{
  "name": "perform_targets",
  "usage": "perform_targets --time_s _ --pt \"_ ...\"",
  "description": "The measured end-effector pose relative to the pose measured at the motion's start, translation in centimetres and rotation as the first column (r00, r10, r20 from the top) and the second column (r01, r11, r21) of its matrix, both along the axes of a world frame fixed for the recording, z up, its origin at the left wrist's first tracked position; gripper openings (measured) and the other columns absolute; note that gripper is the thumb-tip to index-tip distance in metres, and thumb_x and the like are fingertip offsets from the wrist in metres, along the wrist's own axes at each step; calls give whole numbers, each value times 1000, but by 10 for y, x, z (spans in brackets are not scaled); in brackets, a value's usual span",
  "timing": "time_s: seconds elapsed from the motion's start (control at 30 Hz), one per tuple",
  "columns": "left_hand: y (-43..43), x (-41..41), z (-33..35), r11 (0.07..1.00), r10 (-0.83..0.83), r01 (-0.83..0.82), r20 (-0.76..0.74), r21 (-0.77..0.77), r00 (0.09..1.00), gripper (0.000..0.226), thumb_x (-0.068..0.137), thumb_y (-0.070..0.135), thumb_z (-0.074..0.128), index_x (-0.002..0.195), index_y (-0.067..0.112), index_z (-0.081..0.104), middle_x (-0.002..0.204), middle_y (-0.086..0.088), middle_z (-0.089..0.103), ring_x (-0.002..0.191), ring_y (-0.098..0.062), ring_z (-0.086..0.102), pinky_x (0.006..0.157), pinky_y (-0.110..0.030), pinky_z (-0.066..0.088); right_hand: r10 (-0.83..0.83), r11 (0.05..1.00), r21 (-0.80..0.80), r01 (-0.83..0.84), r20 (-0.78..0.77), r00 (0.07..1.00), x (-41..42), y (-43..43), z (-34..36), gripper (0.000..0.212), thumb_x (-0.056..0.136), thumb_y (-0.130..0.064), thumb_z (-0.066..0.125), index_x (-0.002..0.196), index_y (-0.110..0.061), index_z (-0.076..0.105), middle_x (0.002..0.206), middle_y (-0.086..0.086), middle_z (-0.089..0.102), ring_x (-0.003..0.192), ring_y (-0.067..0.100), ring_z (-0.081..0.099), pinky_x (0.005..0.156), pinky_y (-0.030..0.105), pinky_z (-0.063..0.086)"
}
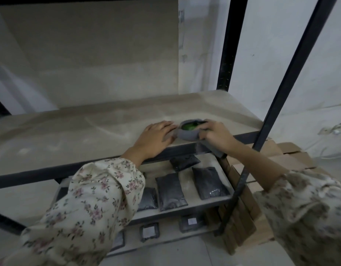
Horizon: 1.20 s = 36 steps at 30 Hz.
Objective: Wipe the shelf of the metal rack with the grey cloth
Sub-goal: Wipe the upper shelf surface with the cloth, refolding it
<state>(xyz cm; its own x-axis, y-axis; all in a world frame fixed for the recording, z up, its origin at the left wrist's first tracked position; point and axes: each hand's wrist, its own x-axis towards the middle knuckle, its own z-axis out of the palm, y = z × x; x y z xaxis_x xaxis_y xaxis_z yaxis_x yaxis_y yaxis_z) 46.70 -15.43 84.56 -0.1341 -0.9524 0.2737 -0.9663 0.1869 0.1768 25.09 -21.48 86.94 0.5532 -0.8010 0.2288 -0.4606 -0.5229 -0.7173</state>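
Note:
The grey cloth (187,133) lies bunched near the front edge of the beige, dusty shelf (73,135) of the black metal rack (231,47). Something green shows inside its folds. My right hand (215,134) grips the cloth's right side, and a tail of the cloth hangs down over the shelf's front rail below that hand. My left hand (156,138) rests palm down on the shelf with its fingertips on the cloth's left edge. Curved wipe marks show in the dust to the left.
Several dark grey pouches (170,191) lie on the lower shelf, more with white labels (149,231) below that. Black uprights (286,73) stand at the right. Flat cardboard boxes (292,158) are stacked right of the rack. A pale wall is behind.

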Motion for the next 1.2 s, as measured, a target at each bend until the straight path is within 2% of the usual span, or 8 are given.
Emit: perform_targets --time_s 0.1,0.2,0.33,0.43,0.63,0.87,1.07,1.2 --pt "1 2 -1 1000 5 -5 -15 -1 1000 48 95 48 32 139 31 36 149 7 33 136 -12 27 109 -33 17 -287 955 69 287 -7 958 -11 -31 19 20 88 -14 50 103 -9 62 96 7 60 90 27 58 72 29 46" --pt "1 2 -2 1000 8 -7 -36 14 999 48 94 49 31 139 34 34 149 9 32 137 -11 26 109 -32 15 -518 852 -225 472 -236 822 -5 -30 14 33 92 -20 43 113 -1 59 123 20 49 97 39 56 81 42 46" --pt "-4 3 0 997 69 -68 -47 29 997 52 92 50 35 140 29 35 149 7 33 135 -13 29 109 -32 18 -292 909 -360 212 -185 938 39 10 -11 31 89 -17 45 111 -5 62 113 19 53 93 34 53 78 34 41" --pt "-6 8 2 993 106 -100 -86 65 991 52 91 51 38 139 30 36 149 6 33 135 -15 29 111 -34 18 -255 966 -83 246 -129 958 36 -14 14 26 86 -14 46 102 -2 63 98 14 60 78 25 56 67 28 41" --pt "-9 28 3 983 161 -155 -59 93 985 53 92 56 33 140 34 33 150 8 29 138 -13 23 112 -34 14 -528 849 -309 428 -462 713 38 -44 20 34 91 -18 40 120 -4 51 131 22 34 113 39 40 92 46 39" --pt "-32 42 5 972 222 -216 -64 91 973 52 93 52 32 140 30 32 150 5 30 137 -15 25 114 -35 17 -251 948 -273 163 -327 911 78 -36 20 35 89 -9 37 120 -7 55 128 26 42 116 40 40 88 41 37" --pt "-40 57 2 965 244 -235 -74 119 967 55 92 56 30 142 33 29 152 7 26 139 -13 21 113 -35 11 -409 908 -336 251 -575 708 72 -95 20 45 94 -20 34 139 -21 31 141 21 28 117 40 35 92 46 39" --pt "-47 60 3 967 232 -224 -58 119 971 55 94 52 30 143 27 29 152 4 27 139 -14 23 114 -35 15 -100 950 -303 -74 -520 848 123 -75 11 45 96 -19 30 140 -28 36 145 16 29 122 37 35 94 39 37"
